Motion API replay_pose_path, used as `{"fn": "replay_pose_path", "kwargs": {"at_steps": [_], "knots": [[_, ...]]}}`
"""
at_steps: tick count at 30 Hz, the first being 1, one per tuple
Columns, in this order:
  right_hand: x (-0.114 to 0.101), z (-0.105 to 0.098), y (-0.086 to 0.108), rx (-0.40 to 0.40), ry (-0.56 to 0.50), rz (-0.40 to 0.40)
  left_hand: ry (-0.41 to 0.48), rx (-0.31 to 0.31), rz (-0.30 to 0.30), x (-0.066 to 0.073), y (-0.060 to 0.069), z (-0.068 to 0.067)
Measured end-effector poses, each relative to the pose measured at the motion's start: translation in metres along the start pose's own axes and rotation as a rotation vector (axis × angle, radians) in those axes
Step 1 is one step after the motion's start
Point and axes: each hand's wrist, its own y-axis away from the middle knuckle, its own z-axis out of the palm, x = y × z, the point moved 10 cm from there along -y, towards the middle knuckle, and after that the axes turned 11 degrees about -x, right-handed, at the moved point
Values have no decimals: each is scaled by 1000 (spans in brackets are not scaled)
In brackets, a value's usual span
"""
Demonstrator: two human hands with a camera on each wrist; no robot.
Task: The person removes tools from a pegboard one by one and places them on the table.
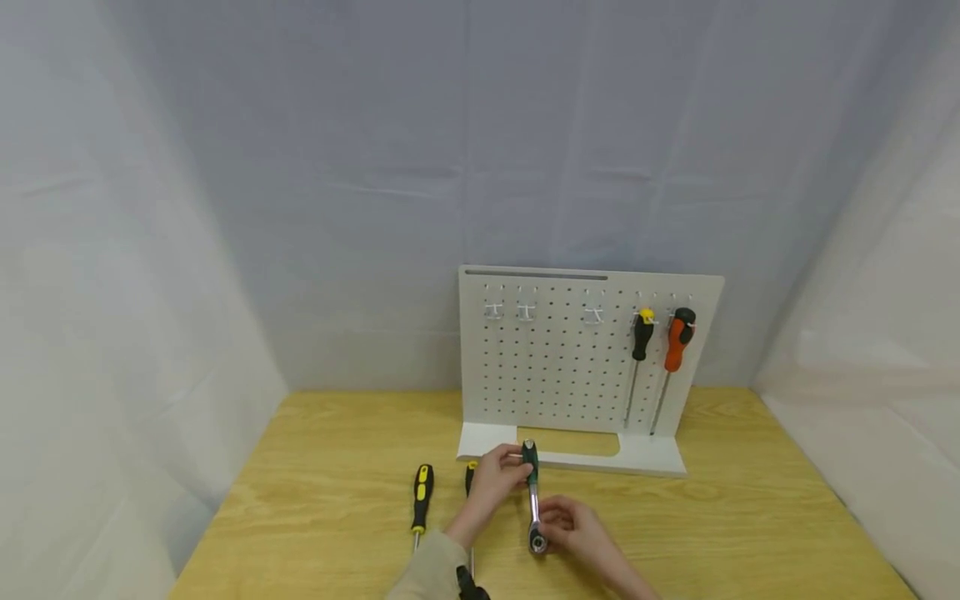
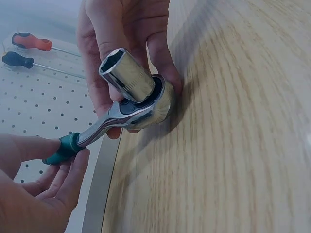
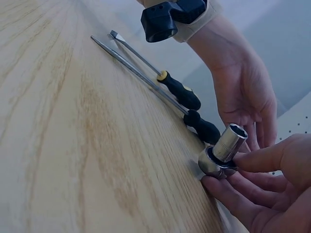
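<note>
A ratchet wrench (image 1: 533,498) with a green handle and a chrome head is held between both hands, just above the wooden table. My left hand (image 1: 497,482) pinches the green handle (image 2: 68,148) between thumb and fingers. At the other end, my right hand (image 1: 573,533) grips the ratchet head (image 3: 214,162) with thumb and fingertips. A shiny hex socket (image 2: 127,75) sticks out of that head, its opening turned up. Two black-and-yellow screwdrivers lie left of the wrench: one screwdriver (image 1: 423,497) in plain view, the other screwdriver (image 1: 471,475) partly hidden behind my left hand and wrist.
A white pegboard (image 1: 555,358) stands at the back of the table (image 1: 360,433). A black-and-yellow screwdriver (image 1: 642,335) and an orange-and-black screwdriver (image 1: 678,342) hang at its right. Clear hooks (image 1: 526,310) without tools sit along its top. White curtains surround the table.
</note>
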Motion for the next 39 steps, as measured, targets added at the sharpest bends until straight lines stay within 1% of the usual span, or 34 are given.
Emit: {"fn": "replay_pose_path", "kwargs": {"at_steps": [6,7,15,17,19,22,27,33,39], "knots": [[-1,1,0,9,52,27,-4,10,-13,-2,2,-2],[-2,1,1,10,63,27,-2,10,-14,-7,0,-3],[-6,3,0,17,136,40,-18,5,-11,-5,5,-4],[-8,4,0,17,162,34,-24,9,-13,-5,6,-5],[-10,5,0,12,191,22,-36,12,-3,-5,7,-5],[-10,6,1,-3,223,3,-59,17,-3,-7,7,-5],[-9,10,4,-32,195,-14,-87,15,-22,-13,8,-4],[-7,9,6,-27,177,28,-125,2,-13,-18,8,-4],[-10,9,6,-21,217,51,-178,-1,1,-19,9,-4]]}}
